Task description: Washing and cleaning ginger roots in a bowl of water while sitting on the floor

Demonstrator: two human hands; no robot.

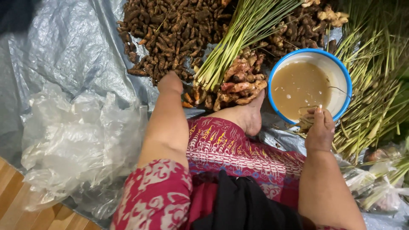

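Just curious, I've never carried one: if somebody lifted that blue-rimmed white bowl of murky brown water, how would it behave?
The blue-rimmed white bowl is well filled, so probably heavy for its size. The murky brown water would likely slosh if tilted. It looks rigid, possibly slippery where wet.

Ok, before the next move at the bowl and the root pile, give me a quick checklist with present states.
1. Right hand at the rim of the blue-rimmed bowl: ok.
2. What the right hand's fingers pinch: cannot tell.
3. Bowl upright, murky brown water inside: ok.
4. Left hand resting on the brown root pile: ok.
5. Left hand holding a root: cannot tell, fingers hidden.
6. Lemongrass bundle lying beside the ginger, between the hands: ok.
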